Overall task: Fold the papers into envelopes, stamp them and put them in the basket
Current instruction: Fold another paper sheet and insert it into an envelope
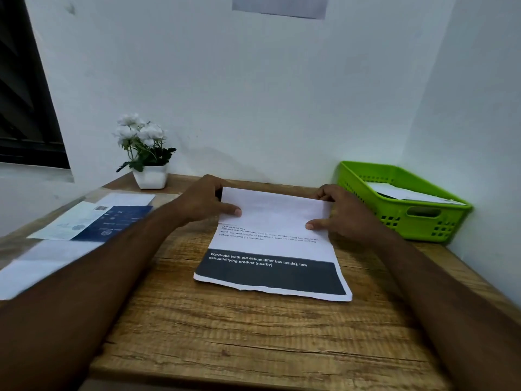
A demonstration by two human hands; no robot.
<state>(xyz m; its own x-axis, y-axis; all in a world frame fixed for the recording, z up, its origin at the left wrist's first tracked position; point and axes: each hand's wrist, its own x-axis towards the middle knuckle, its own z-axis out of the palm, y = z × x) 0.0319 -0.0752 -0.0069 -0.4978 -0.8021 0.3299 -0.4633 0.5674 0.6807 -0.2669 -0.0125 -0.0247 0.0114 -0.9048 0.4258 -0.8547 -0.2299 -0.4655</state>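
Observation:
A printed sheet of paper (270,249) lies in the middle of the wooden table (253,334), its far part folded over toward me as a blank white flap. My left hand (205,200) pinches the flap's left edge, thumb on top. My right hand (338,214) pinches the flap's right edge the same way. A black band with white text runs across the sheet's near end. The green plastic basket (406,218) stands at the back right with folded white paper inside.
More papers (93,224), one dark blue, lie in a loose pile on the table's left side. A white pot of white flowers (146,153) stands at the back left against the wall. Walls close in behind and on the right.

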